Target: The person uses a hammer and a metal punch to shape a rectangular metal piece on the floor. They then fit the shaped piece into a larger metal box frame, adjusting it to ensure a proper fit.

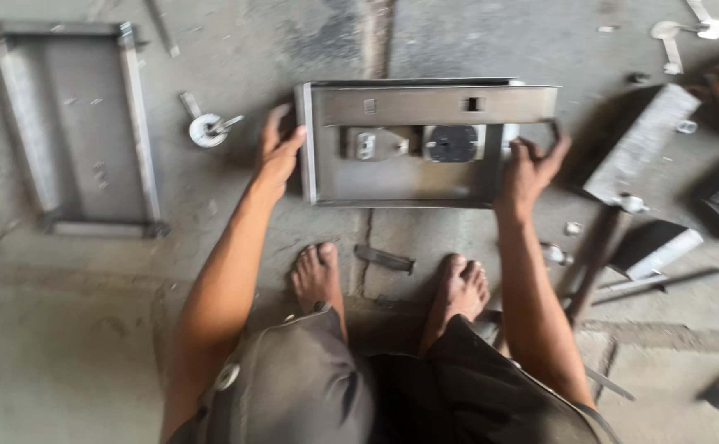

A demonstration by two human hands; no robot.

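A shallow rectangular steel box frame (425, 105) lies on the concrete floor (88, 329) just ahead of the person's two bare feet, its open face up, grey and unpainted, with folded walls and a wide flange along the far side pierced by two small rectangular slots. Inside it sit one pale lock plate (376, 145) with a small round hole and, just to its right, one dark round disc (452, 143). The left hand (277, 152) is clamped on the frame's left wall, fingers curled over the edge and thumb outside; the right hand (530, 168) grips the right end near the lower corner, fingers spread and hooked over the wall. A second, similar steel frame (137, 123) lies well apart to the left, standing lengthwise and holding nothing. Between the two frames lies one small round metal fitting (208, 129) with a short stub. One short dark flat metal piece (385, 259) rests on the floor between the feet. To the right lie two flat grey steel blocks (643, 144), one above the other, with a dark rod (594, 263) slanting between them, and small bolts are scattered nearby. The picture is blurred, so finer marks cannot be made out.
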